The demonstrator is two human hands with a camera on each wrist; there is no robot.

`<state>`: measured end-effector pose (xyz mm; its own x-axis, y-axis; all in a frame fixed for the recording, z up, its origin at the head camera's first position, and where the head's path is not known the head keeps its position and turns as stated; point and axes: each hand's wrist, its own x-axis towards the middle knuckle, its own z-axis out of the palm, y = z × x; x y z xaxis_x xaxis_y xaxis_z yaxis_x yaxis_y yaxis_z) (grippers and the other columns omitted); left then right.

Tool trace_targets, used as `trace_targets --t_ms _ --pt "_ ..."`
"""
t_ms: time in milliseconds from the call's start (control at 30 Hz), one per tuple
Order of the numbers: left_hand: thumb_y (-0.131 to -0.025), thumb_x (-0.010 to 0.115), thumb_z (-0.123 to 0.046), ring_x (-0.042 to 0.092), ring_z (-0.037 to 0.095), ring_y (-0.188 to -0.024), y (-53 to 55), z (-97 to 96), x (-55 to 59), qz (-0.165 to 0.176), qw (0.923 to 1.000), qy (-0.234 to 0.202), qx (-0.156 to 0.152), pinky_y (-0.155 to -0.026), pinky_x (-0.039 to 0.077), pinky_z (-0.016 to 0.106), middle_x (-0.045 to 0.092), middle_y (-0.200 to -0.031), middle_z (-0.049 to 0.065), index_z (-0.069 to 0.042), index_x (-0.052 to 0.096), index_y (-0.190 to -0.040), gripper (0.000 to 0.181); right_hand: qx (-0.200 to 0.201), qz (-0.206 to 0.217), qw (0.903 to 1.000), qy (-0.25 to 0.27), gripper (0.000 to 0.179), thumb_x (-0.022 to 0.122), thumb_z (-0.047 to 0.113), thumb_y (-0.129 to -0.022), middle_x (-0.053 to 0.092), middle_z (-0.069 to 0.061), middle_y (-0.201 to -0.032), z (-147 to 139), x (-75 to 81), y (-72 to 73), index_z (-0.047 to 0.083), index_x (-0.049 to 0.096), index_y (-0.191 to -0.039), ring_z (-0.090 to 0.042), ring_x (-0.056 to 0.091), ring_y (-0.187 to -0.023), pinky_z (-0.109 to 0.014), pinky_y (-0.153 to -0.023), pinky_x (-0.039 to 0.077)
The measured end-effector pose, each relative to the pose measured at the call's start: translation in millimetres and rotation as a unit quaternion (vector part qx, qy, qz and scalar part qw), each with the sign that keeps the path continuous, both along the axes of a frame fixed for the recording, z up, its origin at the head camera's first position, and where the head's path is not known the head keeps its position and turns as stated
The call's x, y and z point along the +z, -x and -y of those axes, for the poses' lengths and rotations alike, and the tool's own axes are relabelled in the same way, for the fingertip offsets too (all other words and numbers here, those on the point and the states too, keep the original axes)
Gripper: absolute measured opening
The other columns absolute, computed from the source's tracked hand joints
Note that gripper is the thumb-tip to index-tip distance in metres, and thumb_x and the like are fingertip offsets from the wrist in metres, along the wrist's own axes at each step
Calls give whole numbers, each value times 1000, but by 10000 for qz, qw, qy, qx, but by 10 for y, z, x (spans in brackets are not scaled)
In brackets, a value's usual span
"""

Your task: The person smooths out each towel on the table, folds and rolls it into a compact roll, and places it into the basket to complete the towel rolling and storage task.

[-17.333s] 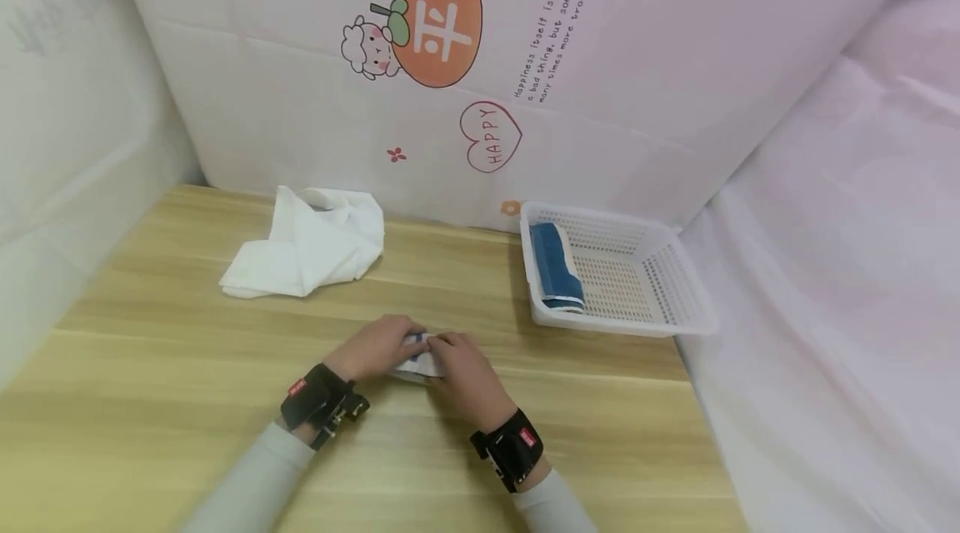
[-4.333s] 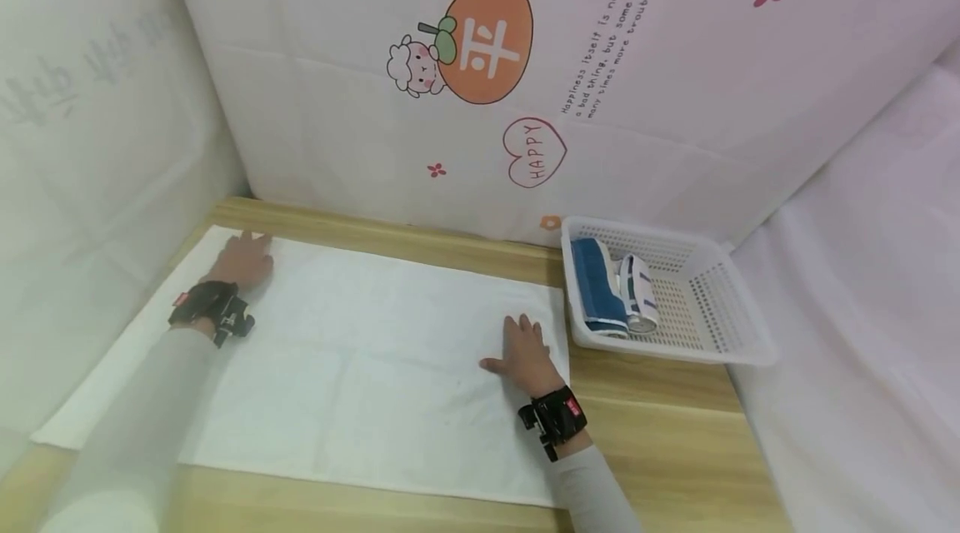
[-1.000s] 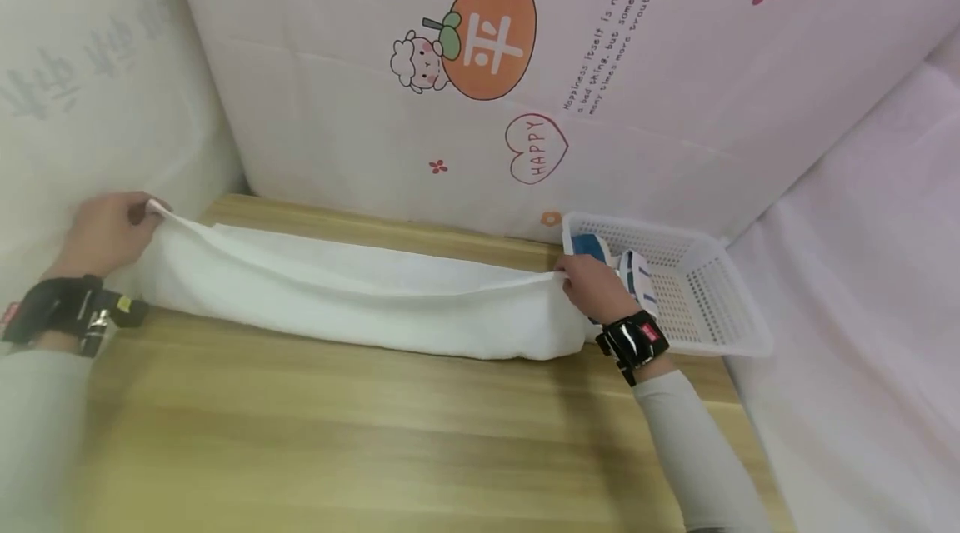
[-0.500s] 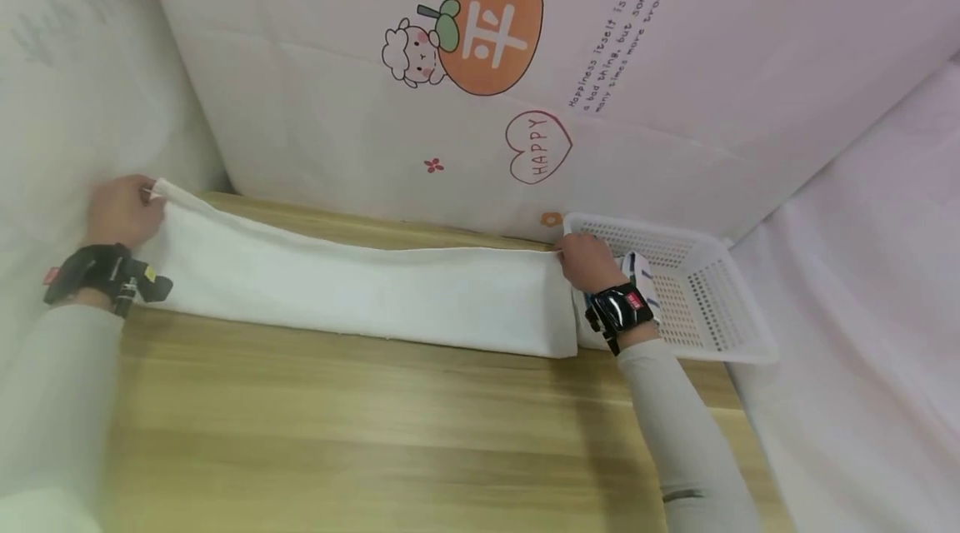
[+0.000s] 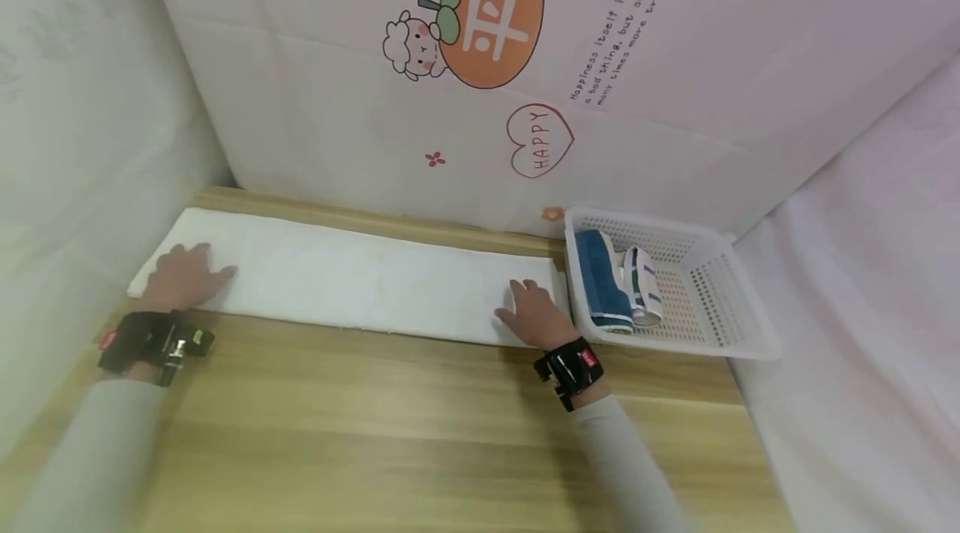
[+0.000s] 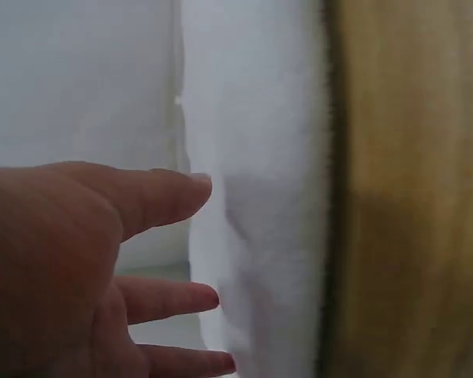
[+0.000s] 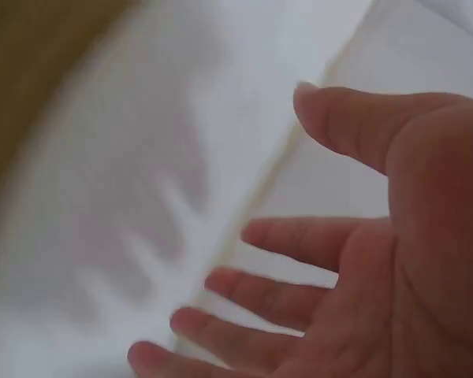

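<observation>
A white towel (image 5: 360,275), folded into a long flat strip, lies along the back of the wooden table. Over its left end is my left hand (image 5: 182,276), fingers spread; whether it touches the cloth I cannot tell. My right hand (image 5: 536,314) is over the right end with its fingers spread. In the right wrist view that hand (image 7: 323,260) holds nothing, and its shadow falls on the towel (image 7: 142,157). The left wrist view shows the left hand (image 6: 87,252) with straight fingers beside the white cloth (image 6: 276,157).
A white plastic basket (image 5: 738,312) stands right of the towel, close to its end. Inside are a rolled blue towel (image 5: 602,279) and a rolled white striped towel (image 5: 642,287). Wooden tabletop (image 5: 390,425) stretches in front. Printed sheets (image 5: 337,125) enclose the back and sides.
The white towel was spread wide, then folded toward the back into a strip. Both hands have let go of its raised edge and come down nearer. Earlier, the striped roll was added to the basket.
</observation>
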<state>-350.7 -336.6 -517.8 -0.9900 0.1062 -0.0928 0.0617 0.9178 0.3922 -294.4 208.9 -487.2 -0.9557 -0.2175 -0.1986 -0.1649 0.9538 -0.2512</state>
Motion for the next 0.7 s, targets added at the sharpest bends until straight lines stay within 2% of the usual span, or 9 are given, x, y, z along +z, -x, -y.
trace_targets --t_ms 100,167,267,300,400,467,533,633,700 --pt "-103 36 -56 23 74 -121 -94 3 -161 407 9990 9 176 -88 30 88 19 -134 55 14 23 -143 82 -350 339 9986 204 75 57 37 -103 26 -37 -158 30 -192 -65 -10 27 -154 -54 27 -145 -62 -114 35" --pt "-103 33 -60 15 75 -126 -134 17 -224 455 9988 28 186 -89 23 91 10 -140 55 11 19 -148 85 -493 311 9979 300 78 59 37 -102 22 -36 -160 22 -276 -94 -9 26 -155 -54 23 -147 -64 -112 37" --pt "-102 32 -61 8 75 -129 -169 45 -225 458 9988 -15 176 -90 17 93 4 -145 53 9 16 -152 87 -577 172 9973 421 80 62 37 -100 21 -35 -161 -3 -315 -112 -9 27 -155 -53 22 -148 -64 -110 39" --pt "-103 33 -59 10 74 -129 -175 57 -213 406 9991 -17 155 -90 18 92 5 -145 52 9 17 -152 85 -554 144 9974 444 80 62 37 -100 21 -35 -161 -14 -318 -109 -9 27 -155 -52 22 -148 -64 -111 38" --pt "-103 41 -45 27 71 -124 -208 96 -141 -9 10000 -38 65 -93 30 85 25 -138 51 13 29 -144 72 -407 106 9978 509 77 63 34 -100 26 -36 -159 -51 -307 -100 -11 29 -153 -52 23 -148 -61 -115 35" --pt "-100 48 -31 38 67 -116 -278 110 -81 -391 9986 -206 291 -93 36 78 38 -129 50 19 37 -136 63 -248 -70 9982 539 67 64 30 -100 42 -37 -148 -84 -313 -101 -13 40 -145 -51 33 -143 -58 -114 37" --pt "-93 55 -20 48 64 -104 -384 124 -17 -794 9942 -323 644 -88 42 69 50 -115 48 25 45 -123 55 -249 -242 9969 704 54 65 26 -100 55 -36 -130 -118 -301 -138 -15 51 -131 -49 48 -129 -56 -107 43" --pt "-85 60 -15 54 57 -84 -551 142 56 -1191 9850 -369 1194 -72 44 58 58 -91 43 26 53 -101 45 -597 -495 9910 1089 47 65 23 -99 59 -35 -119 -173 -289 -246 -17 55 -123 -49 54 -119 -57 -102 45" --pt "-83 61 -15 53 51 -71 -635 171 81 -1359 9814 -188 1345 -62 40 50 57 -75 36 22 54 -87 39 -1018 -481 9835 1414 52 63 22 -100 54 -38 -130 -212 -270 -338 -18 51 -131 -51 52 -123 -59 -104 43"
